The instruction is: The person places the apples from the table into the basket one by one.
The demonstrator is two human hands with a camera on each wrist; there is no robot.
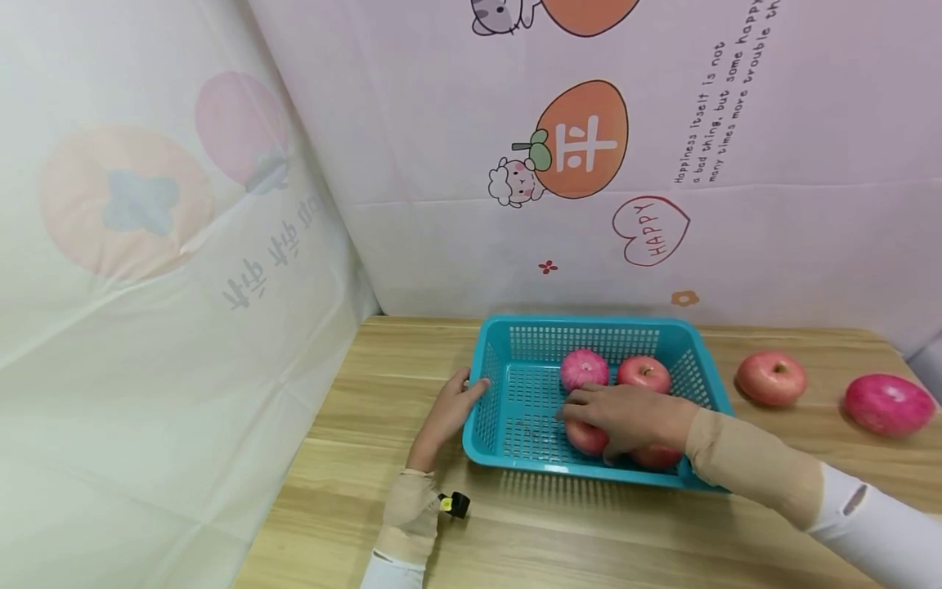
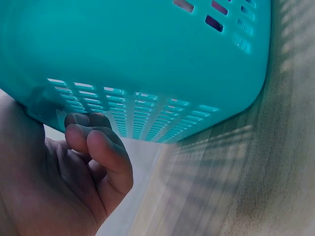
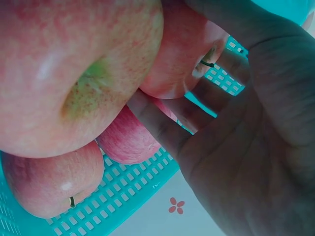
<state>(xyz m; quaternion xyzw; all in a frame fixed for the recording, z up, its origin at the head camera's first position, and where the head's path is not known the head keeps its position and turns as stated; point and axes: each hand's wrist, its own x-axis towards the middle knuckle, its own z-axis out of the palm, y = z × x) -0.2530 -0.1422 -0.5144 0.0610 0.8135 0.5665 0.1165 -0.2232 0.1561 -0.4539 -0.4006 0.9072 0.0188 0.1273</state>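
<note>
A blue-green plastic basket stands on the wooden table. My left hand grips its left rim, thumb over the top; in the left wrist view the fingers curl beneath the rim. Inside the basket, my right hand curls its fingers round a red apple. Behind that hand lie a bright pink striped round fruit and another apple. One more apple sits under the palm, partly hidden; a large apple fills the near part of the right wrist view.
Right of the basket, an apple and a bright pink oval fruit lie on the table. A printed white cloth hangs behind, and another pale cloth hangs on the left. A small black device is at the left wrist.
</note>
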